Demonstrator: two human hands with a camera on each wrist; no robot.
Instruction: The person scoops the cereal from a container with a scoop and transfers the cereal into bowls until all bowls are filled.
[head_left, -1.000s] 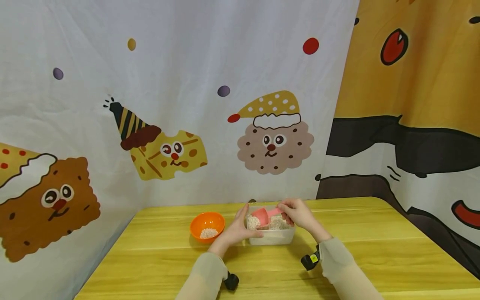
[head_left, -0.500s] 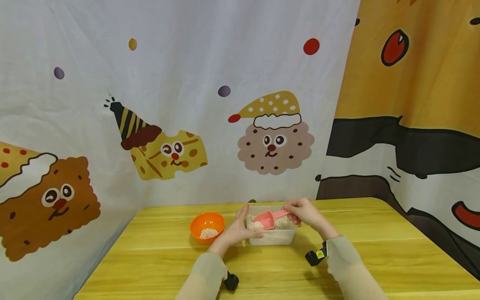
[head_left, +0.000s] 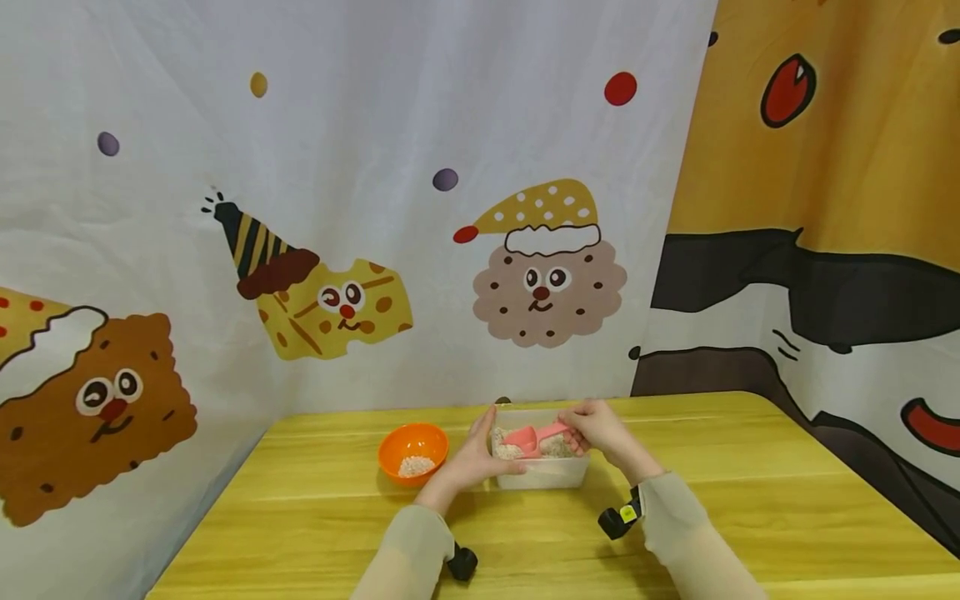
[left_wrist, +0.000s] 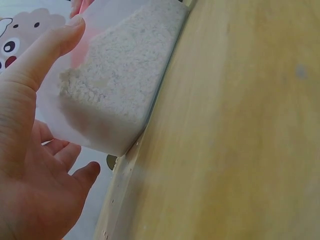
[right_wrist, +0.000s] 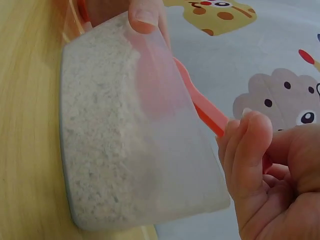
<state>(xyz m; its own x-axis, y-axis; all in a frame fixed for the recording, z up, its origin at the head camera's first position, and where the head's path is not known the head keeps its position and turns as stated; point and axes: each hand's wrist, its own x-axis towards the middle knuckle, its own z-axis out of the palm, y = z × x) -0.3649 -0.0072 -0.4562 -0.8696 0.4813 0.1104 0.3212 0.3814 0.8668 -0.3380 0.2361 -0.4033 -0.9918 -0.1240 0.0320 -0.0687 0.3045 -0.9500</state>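
My left hand (head_left: 474,457) holds the left end of a translucent white plastic container (head_left: 543,476), thumb along the near wall and fingers at the far side. Pale, oat-like flakes (left_wrist: 117,60) fill the container's lower part. My right hand (head_left: 600,425) pinches the handle of a pink scoop (head_left: 522,442) over the container's right side. In the right wrist view the scoop's bowl shows pink through the wall, down at the flakes, while its handle (right_wrist: 212,116) sticks out over the rim.
An orange bowl (head_left: 405,443) with a small heap of the same flakes stands left of the container on the wooden table (head_left: 300,500). Behind the table hangs a white curtain (head_left: 375,100) with cartoon snack prints.
The scoop first shifted a little right and tilted, then came back left and sits lower among the flakes. My left hand and the container keep their place.
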